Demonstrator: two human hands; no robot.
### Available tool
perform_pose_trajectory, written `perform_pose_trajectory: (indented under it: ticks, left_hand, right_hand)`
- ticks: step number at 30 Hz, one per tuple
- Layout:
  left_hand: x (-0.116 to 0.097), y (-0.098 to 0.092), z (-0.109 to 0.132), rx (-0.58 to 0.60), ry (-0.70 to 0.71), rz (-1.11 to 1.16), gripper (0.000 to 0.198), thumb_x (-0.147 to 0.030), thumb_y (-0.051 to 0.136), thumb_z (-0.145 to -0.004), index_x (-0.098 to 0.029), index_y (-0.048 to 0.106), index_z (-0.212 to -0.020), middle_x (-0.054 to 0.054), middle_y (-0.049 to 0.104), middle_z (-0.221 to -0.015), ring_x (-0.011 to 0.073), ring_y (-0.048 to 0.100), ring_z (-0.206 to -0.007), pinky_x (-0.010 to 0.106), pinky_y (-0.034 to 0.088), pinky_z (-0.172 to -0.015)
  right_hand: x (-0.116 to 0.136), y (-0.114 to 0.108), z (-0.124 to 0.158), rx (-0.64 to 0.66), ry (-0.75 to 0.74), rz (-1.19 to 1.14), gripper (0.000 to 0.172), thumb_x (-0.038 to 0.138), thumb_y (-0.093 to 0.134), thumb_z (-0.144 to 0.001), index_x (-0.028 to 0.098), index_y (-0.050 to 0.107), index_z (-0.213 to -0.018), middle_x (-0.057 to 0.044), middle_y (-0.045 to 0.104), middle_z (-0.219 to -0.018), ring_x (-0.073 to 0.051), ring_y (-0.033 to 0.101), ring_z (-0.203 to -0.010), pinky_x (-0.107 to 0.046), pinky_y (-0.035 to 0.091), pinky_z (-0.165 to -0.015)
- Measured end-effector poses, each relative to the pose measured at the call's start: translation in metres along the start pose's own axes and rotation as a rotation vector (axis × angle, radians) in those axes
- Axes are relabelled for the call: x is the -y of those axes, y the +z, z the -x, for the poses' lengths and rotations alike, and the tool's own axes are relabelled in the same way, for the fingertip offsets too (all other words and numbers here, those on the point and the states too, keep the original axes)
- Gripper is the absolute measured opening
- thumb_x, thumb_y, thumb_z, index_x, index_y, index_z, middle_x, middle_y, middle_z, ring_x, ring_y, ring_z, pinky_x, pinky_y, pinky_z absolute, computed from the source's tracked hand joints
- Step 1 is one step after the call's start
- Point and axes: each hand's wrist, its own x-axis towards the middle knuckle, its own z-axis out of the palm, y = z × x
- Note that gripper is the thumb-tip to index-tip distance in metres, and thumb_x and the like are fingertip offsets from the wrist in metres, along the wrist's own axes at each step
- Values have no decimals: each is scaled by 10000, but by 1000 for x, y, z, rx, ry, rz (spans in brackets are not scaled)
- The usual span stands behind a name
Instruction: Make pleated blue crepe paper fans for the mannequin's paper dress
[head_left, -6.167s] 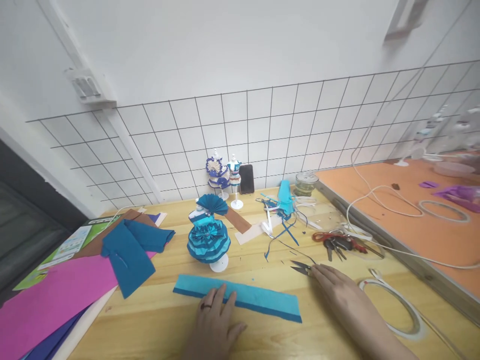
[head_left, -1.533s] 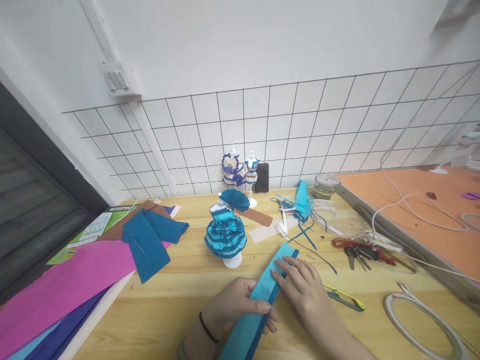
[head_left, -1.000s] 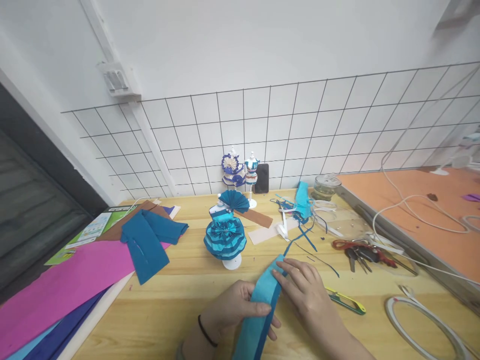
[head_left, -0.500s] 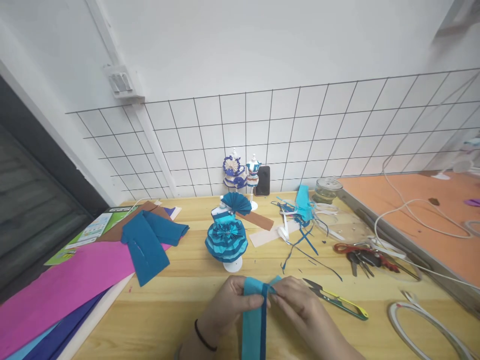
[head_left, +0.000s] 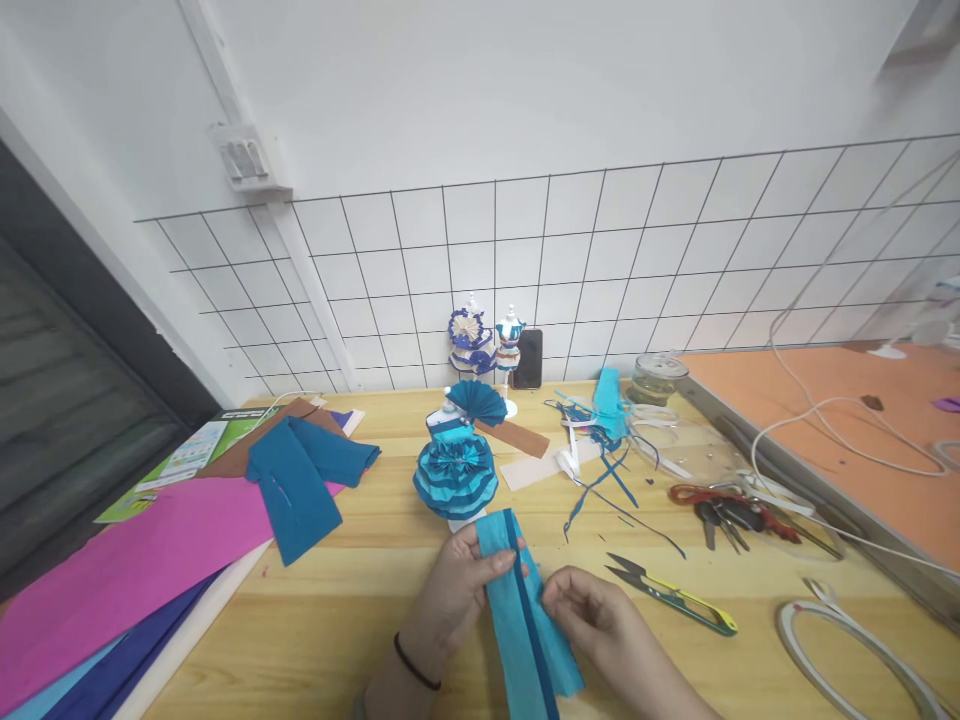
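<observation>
A turquoise crepe paper strip [head_left: 508,615] with a dark blue band along one edge is folded over near the front of the table. My left hand [head_left: 457,590] grips its upper end, thumb on top and fingers behind. At the strip's loose right-hand layer, my right hand [head_left: 592,610] has thumb and fingertips pinched together on the edge. Just beyond the strip stands a small dress form [head_left: 456,475] wearing a ruffled turquoise and blue paper dress with a pleated fan; the strip's top partly covers its white base.
Thread snips [head_left: 675,595] lie right of my right hand, near a tape roll [head_left: 795,630] and keys [head_left: 724,520]. Paper scraps [head_left: 611,405] and a glass jar [head_left: 656,378] are behind. Coloured paper sheets [head_left: 150,550] cover the left. Two small dress forms [head_left: 509,345] and a phone [head_left: 529,360] stand by the wall.
The strip has risen and tilted, with its folded back layer now spread out to the right. My right hand has shifted slightly down and away from my left hand.
</observation>
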Motion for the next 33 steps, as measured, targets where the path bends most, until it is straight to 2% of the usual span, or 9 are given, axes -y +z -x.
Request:
perform_pose_trajectory:
  ticks: [5, 9, 14, 22, 28, 33]
  left_hand:
    - [7, 0, -2, -46, 23, -12, 313, -209, 774, -563, -117, 638, -830, 55, 659, -760, 149, 607, -657, 263, 495, -614]
    - [13, 1, -3, -117, 37, -41, 344, -225, 786, -543, -116, 633, -831, 56, 663, -761, 157, 610, -664, 264, 498, -608]
    - [17, -2, -4, -167, 32, -70, 335, -263, 769, -571, -101, 628, -827, 72, 671, -728, 160, 610, -637, 265, 502, -571]
    - [21, -2, -7, -215, 80, -48, 306, -243, 758, -588, -113, 621, -828, 58, 674, -725, 142, 615, -637, 253, 505, -606]
    - [24, -4, -9, -228, 86, -80, 288, -243, 751, -598, -110, 614, -814, 65, 683, -731, 138, 611, -622, 251, 501, -590]
    - [24, -4, -10, -233, 123, -80, 283, -233, 747, -604, -115, 613, -822, 60, 684, -743, 148, 618, -665, 243, 496, -596]
  right_hand:
    - [10, -2, 7, 135, 100, -46, 467, 575, 542, -707, 128, 632, -802, -20, 580, -671, -126, 494, -593, -240, 389, -576]
    - [10, -2, 12, 241, 158, -145, 445, 542, 533, -739, 113, 647, -759, 5, 515, -594, -91, 434, -532, -208, 347, -529]
    - [1, 0, 14, 189, 179, -128, 411, 508, 661, -621, 100, 613, -610, 12, 475, -543, -86, 397, -512, -205, 317, -505]
    - [-6, 2, 15, 169, 207, -94, 400, 496, 642, -631, 125, 546, -517, 32, 439, -486, -78, 376, -473, -209, 298, -493]
    - [-9, 1, 13, 124, 248, -131, 389, 494, 657, -609, 123, 573, -530, 33, 479, -460, -69, 383, -426, -207, 300, -475]
    - [-12, -1, 13, 155, 240, -105, 378, 473, 640, -642, 125, 585, -507, 20, 523, -443, -77, 424, -413, -207, 307, -465]
